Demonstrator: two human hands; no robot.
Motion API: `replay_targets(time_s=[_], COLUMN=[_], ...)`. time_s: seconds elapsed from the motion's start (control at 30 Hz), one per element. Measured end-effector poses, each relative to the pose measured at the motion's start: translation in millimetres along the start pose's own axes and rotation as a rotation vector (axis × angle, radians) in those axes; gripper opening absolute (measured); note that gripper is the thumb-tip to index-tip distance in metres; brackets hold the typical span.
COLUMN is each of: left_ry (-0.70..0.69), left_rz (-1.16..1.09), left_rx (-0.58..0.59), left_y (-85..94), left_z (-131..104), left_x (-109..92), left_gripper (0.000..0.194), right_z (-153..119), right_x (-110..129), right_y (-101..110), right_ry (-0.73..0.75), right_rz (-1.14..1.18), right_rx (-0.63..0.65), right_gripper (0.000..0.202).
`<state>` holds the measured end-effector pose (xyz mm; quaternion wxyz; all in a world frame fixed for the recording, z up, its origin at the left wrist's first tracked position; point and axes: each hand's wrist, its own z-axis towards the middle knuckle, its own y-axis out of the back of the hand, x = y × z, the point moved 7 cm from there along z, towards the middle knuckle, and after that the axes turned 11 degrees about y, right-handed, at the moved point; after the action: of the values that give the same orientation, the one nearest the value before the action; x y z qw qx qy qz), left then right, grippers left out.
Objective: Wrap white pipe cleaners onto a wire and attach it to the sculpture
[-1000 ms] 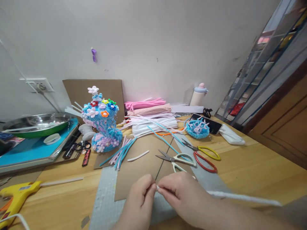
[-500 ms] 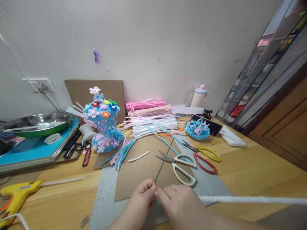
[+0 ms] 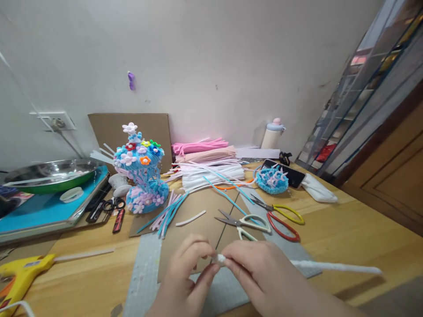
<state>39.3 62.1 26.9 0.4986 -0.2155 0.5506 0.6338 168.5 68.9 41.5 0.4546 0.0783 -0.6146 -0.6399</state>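
Note:
Near the front of the table, my left hand [image 3: 193, 270] pinches the end of a white pipe cleaner [image 3: 337, 266] between thumb and fingertips. That end is a small thick white coil or knob, partly hidden by my fingers. Right beside it, my right hand [image 3: 264, 273] grips the same piece with thumb and forefinger. Its long fuzzy length sticks out to the right beyond my right hand. Just past my hands lie cream-handled scissors [image 3: 246, 222], on a brown cardboard sheet [image 3: 194, 233]. A short white strip [image 3: 191, 218] rests on that cardboard.
A blue flowered pipe-cleaner model [image 3: 140, 171] stands back left. Bundles of pipe cleaners [image 3: 211, 176] lie against the wall. A blue round piece [image 3: 272, 179] and red-and-yellow-handled scissors [image 3: 282, 223] are at right. A yellow glue gun [image 3: 26, 273] lies at left, below a metal bowl [image 3: 53, 174].
My hands have come up slightly, and the white coiled end now shows between my fingertips. The pipe cleaner's free end has swung into view at right. My left fingers have spread a little.

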Motion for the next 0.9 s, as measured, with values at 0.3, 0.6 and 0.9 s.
replay_targets(time_s=[0.3,0.6,0.9], left_ry=[-0.146,-0.24,-0.215], left_rz=[0.121,0.328,0.564], left_rx=[-0.019,-0.009,0.108], left_y=[-3.5,-11.7,-43.0], left_z=[-1,-6,-9], left_x=[-9,-9,0], left_gripper=[0.009,0.01,0.012], right_z=[-3,-11,-20], right_x=[11,13,-9], right_y=[-3,1,-13], right_ry=[0.115,0.129,-0.055], right_rz=[0.026,0.031,-0.017], right_rx=[-0.042,-0.1,0.077], right_gripper=[0.016,0.015,0.017])
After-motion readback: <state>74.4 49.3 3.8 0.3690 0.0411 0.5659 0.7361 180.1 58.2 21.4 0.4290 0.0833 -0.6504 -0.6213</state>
